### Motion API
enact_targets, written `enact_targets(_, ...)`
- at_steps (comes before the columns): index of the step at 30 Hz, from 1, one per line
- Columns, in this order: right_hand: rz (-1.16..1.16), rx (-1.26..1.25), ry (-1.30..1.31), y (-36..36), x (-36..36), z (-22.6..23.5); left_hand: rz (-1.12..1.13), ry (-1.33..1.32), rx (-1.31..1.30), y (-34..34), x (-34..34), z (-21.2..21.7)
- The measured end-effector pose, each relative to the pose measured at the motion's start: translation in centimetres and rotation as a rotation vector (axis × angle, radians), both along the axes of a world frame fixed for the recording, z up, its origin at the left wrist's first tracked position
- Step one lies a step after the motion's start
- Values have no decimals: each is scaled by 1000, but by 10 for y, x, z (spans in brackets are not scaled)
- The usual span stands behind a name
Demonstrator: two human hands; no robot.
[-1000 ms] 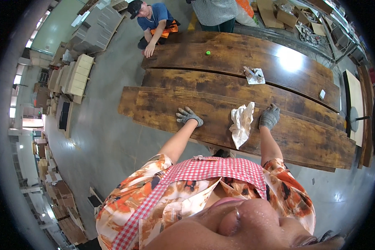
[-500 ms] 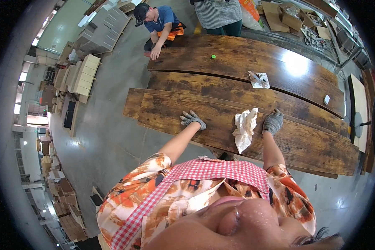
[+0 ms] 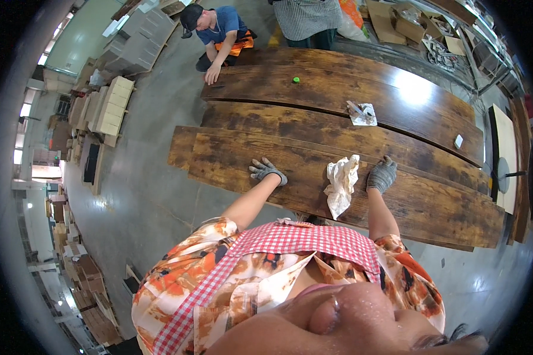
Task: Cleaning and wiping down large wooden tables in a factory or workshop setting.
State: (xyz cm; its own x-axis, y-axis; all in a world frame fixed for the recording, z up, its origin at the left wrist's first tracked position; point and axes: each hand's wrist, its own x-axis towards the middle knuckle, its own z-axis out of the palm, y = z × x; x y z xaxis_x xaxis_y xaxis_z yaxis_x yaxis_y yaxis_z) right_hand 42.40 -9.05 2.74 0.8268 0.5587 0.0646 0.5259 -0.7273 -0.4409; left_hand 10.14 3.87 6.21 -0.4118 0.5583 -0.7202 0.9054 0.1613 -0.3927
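From the head camera, the grey-gloved left hand [image 3: 267, 171] and right hand [image 3: 382, 175] both press flat, fingers spread and gripping nothing, on the long dark-stained wooden plank [image 3: 432, 207] — probably heavy, stiff, best lifted by its edges — with a crumpled white cloth [image 3: 341, 183], soft and light, at nine o'clock of the right hand.

Both arms reach forward and down, bare from the short sleeves to the wrists. The left hand [image 3: 267, 171], in a grey work glove, lies palm down with fingers spread. The right hand [image 3: 382, 174], gloved alike, rests flat, fingers loosely together, well apart from the left.
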Motion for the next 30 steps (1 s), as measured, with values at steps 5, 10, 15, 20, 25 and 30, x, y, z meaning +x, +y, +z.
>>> enact_targets(5,1,1,18,3,0,0,1,-23,15,-1,-4,3)
enact_targets(10,3,56,-67,1,3,-12,-16,3,40,-1,-3,2)
enact_targets(15,-12,42,-27,2,1,-7,17,-33,3,-2,-1,14)
enact_targets(20,-3,79,-28,3,-1,-2,1,7,97,-5,-6,0)
enact_targets(25,-3,11,-28,0,3,-6,-2,-12,81,-6,-6,-5)
enact_targets(30,11,53,-30,0,2,-5,-9,-35,86,-4,-6,-1)
